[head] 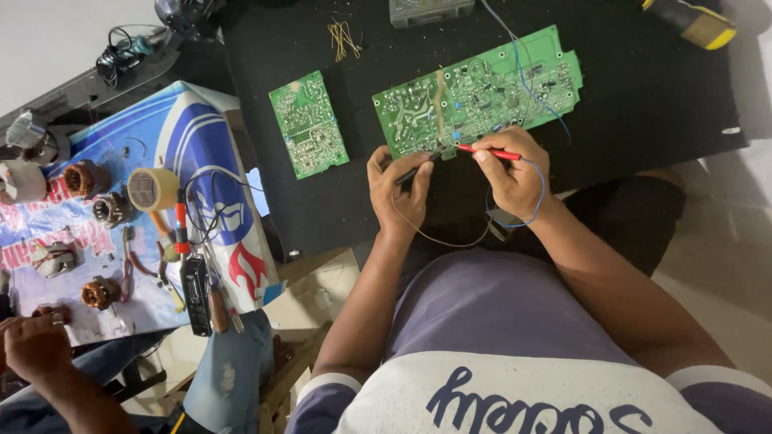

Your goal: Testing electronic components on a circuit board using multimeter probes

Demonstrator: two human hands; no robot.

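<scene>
At the near edge of the large green circuit board (479, 90), the right hand (513, 173) pinches a red test probe (488, 151), tip on the board. Beside it, the left hand (400, 183) grips a black probe (420, 169). A smaller circuit board (308, 124) lies left on the black mat (643, 96). Farther left, another person's hand (34, 347) rests near motor parts.

The right hand (511, 173) holds a red probe (487, 151) and the left hand (398, 186) holds a black probe (418, 170). Both tips touch the near edge of a big green board (482, 88) on a black mat (643, 96). A small green board (308, 124) lies beside it.
</scene>
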